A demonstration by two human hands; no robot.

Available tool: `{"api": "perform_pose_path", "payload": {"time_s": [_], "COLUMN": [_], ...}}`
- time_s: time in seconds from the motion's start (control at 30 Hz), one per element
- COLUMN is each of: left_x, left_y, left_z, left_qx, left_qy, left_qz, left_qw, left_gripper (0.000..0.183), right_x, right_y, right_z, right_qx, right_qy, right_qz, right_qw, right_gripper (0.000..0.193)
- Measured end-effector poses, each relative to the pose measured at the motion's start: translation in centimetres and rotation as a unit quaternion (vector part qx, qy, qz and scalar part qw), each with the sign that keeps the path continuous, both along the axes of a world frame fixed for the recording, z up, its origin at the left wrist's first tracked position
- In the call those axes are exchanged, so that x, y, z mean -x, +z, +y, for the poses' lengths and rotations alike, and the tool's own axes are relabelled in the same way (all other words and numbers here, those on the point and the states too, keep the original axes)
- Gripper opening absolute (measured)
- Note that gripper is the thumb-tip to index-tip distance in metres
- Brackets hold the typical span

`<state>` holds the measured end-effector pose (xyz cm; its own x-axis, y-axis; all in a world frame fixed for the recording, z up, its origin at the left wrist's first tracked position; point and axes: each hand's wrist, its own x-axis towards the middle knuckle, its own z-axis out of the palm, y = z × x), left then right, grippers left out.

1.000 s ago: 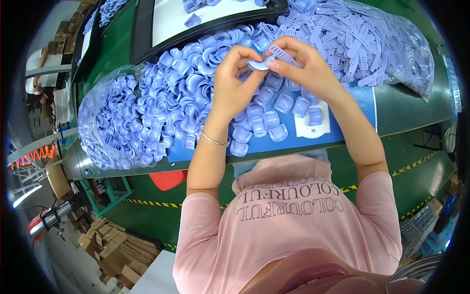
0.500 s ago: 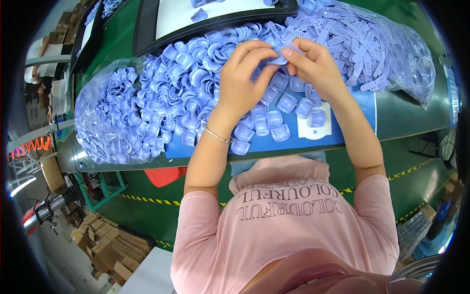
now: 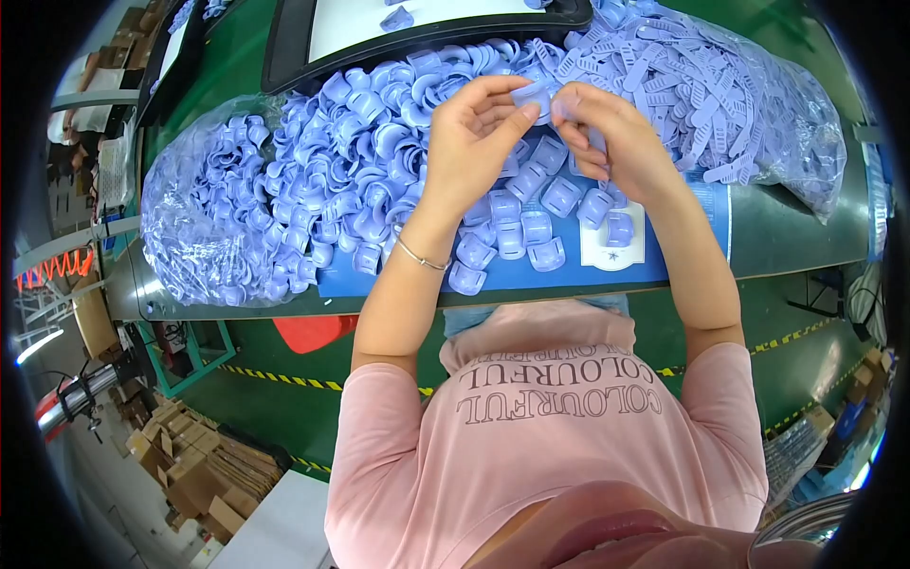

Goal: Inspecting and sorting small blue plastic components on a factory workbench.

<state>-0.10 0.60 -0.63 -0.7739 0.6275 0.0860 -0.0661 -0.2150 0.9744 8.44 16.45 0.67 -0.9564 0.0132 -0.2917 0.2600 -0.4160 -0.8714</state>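
Observation:
My left hand (image 3: 471, 133) pinches a curved periwinkle-blue plastic piece (image 3: 533, 95) between thumb and fingers, above the pile. Close beside it, my right hand (image 3: 621, 137) is closed, its fingertips at the piece's right edge. A blue strip (image 3: 596, 138) shows among the right fingers; its full shape is hidden. Under and in front of the hands lie several curved blue pieces with slots (image 3: 536, 227), spread over a blue sheet (image 3: 398, 286). A large heap of loose curved pieces (image 3: 365, 133) is left of my left hand. Slotted blue straps (image 3: 697, 81) are heaped right of my right hand.
Clear plastic bags (image 3: 171, 209) enclose the ends of both heaps. A black-rimmed tray (image 3: 289, 47) with a white bottom and a few blue pieces stands behind. The green table's front edge runs before me, with a red stool (image 3: 313, 332) below.
The curved piece has tilted up and shows more of its face. My right fingers have curled more and their tips have shifted at its right edge. The view has shifted slightly.

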Motion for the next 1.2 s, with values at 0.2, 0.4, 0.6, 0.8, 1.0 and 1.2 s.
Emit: {"api": "perform_pose_path", "payload": {"time_s": [0.2,0.4,0.6,0.8,1.0,1.2], "left_x": [-0.2,-0.4,-0.6,0.1,0.4,0.2], "left_y": [-0.2,-0.6,-0.2,0.3,-0.8,0.6], "left_z": [-0.1,0.3,0.3,-0.3,-0.5,-0.3], "left_qx": [0.034,0.063,0.046,-0.003,0.049,0.131], "left_qy": [-0.004,0.021,0.032,-0.036,-0.038,0.057], "left_qz": [0.073,0.157,0.174,-0.052,0.083,0.413], "left_qw": [0.997,0.985,0.983,0.998,0.995,0.899], "left_gripper": [0.024,0.019,0.015,0.011,0.007,0.007], "right_x": [-0.2,-0.1,-0.1,-0.5,-0.1,0.6], "right_y": [-0.1,-0.5,-0.6,-1.0,-1.3,-0.5], "right_z": [-1.2,-0.8,-1.0,-2.0,-2.2,-1.6], "right_qx": [-0.134,-0.138,-0.169,-0.368,-0.51,-0.506], "right_qy": [-0.044,-0.077,-0.105,-0.116,-0.122,-0.124], "right_qz": [0.085,0.083,0.106,0.173,0.229,0.258], "right_qw": [0.986,0.984,0.974,0.906,0.82,0.814], "right_gripper": [0.018,0.018,0.016,0.014,0.01,0.018]}}
